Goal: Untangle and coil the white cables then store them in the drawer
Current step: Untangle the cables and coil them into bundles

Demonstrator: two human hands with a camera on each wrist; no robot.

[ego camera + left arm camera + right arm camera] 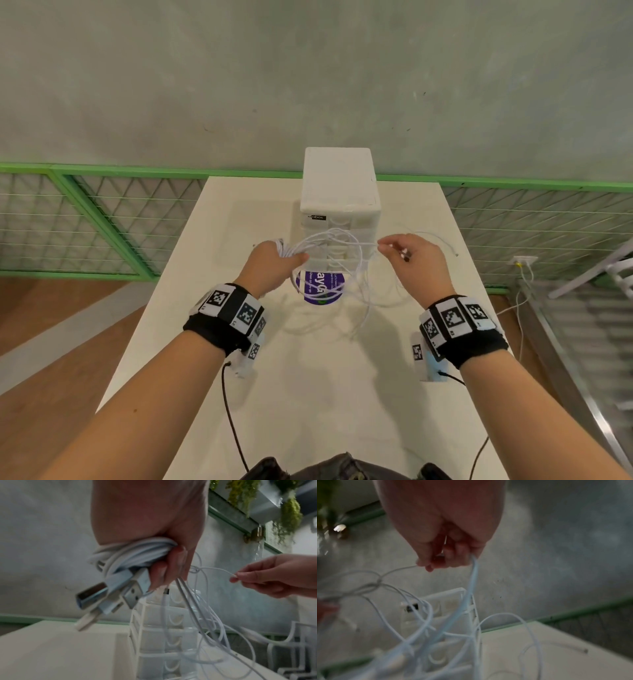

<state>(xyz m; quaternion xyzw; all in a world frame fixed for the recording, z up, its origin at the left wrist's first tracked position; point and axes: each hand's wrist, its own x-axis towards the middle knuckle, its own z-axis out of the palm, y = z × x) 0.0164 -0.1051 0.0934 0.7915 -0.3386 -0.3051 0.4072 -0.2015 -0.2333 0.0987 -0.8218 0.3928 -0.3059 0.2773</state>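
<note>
- The white cables (329, 246) are hanging in the air between the two hands, in front of the drawer unit (339, 205); loose loops are trailing down onto the table (308, 377), over a purple sticker (320, 287).
- The left hand (274, 262) is gripping a gathered bundle of strands, its fingers curling tightly round them; in the left wrist view several USB plugs (109, 595) are sticking out below the fist.
- The right hand (414, 257) is pinching a single thin strand between thumb and fingertips, and a second, thicker strand is running down from that hand in the right wrist view.
- A small knot (194, 570) is sitting on the thin strand between the hands, so the untangling is judged unfinished.
- Pulling the hands apart is likely to tighten that knot rather than free it.
- A thin strand in a light pinch is liable to slip out.
- The dangling loops are lying close to the drawer unit and could snag on a drawer handle.
- All the drawers appear closed, so storing is still waiting.
</note>
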